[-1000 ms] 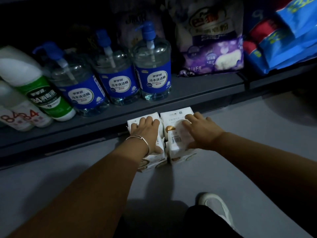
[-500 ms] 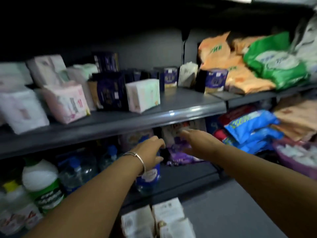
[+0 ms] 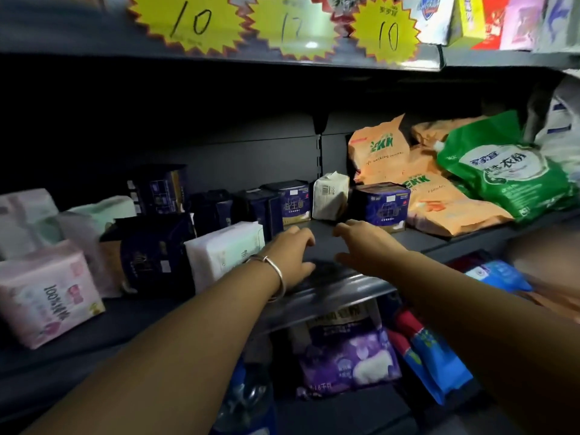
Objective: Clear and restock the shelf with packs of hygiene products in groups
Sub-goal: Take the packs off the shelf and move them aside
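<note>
Both my hands reach over the front of the dark middle shelf (image 3: pixel 339 287), holding nothing. My left hand (image 3: pixel 290 255), a silver bangle on its wrist, has loosely curled fingers beside a white pack (image 3: pixel 224 251). My right hand (image 3: pixel 365 246) hangs with relaxed fingers just in front of a dark blue pack (image 3: pixel 381 207). Behind them stand another dark blue pack (image 3: pixel 293 204) and a small white pack (image 3: pixel 329 196). Further left sit several dark packs (image 3: pixel 150 255) and a pink pack (image 3: pixel 47 293).
Orange bags (image 3: pixel 439 202) and a green bag (image 3: pixel 496 171) fill the right end of the shelf. Yellow price tags (image 3: pixel 384 31) hang from the shelf above. Below lie a purple bag (image 3: pixel 348 359), blue bags (image 3: pixel 430 356) and a clear bottle (image 3: pixel 248 400).
My hands left the white packs on the floor and rose to the middle shelf. The view tilted up from the bottom shelf to the upper shelves.
</note>
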